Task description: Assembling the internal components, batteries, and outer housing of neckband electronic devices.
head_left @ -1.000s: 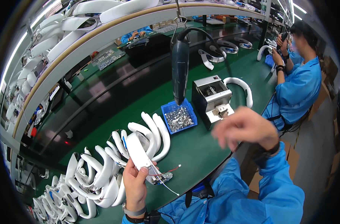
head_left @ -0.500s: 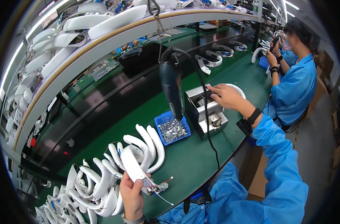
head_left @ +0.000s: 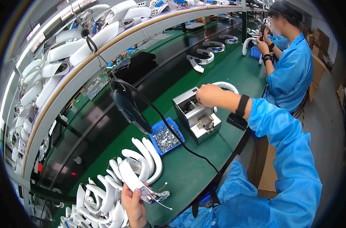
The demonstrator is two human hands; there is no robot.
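My left hand (head_left: pixel 133 201) grips a white curved plastic housing (head_left: pixel 128 175) close to one end. Thin red and white wires and a small exposed assembly (head_left: pixel 162 195) stick out there. At the metal-and-black box (head_left: pixel 197 131), my right hand (head_left: pixel 214 95) is bent over the open top with curled fingers. Its fingertips are hidden, so what they pinch cannot be made out. Between the hands sits a blue tray (head_left: pixel 173 148) of small shiny metal parts. A dark power screwdriver (head_left: pixel 129 108) hangs above and left of it, its black cable looping toward the bench edge.
Several white curved housings (head_left: pixel 100 201) are heaped at the left, with more on the overhead shelf (head_left: pixel 85 57). Others (head_left: pixel 201 59) lie farther along the green bench (head_left: pixel 176 171). A co-worker in blue (head_left: pixel 290 72) is at the right, and cardboard boxes (head_left: pixel 319 45) stand behind.
My right hand has turned over, from extended fingers on the box's top to curled fingers dipping into it. The view has shifted, and the hanging screwdriver appears farther left and more tilted.
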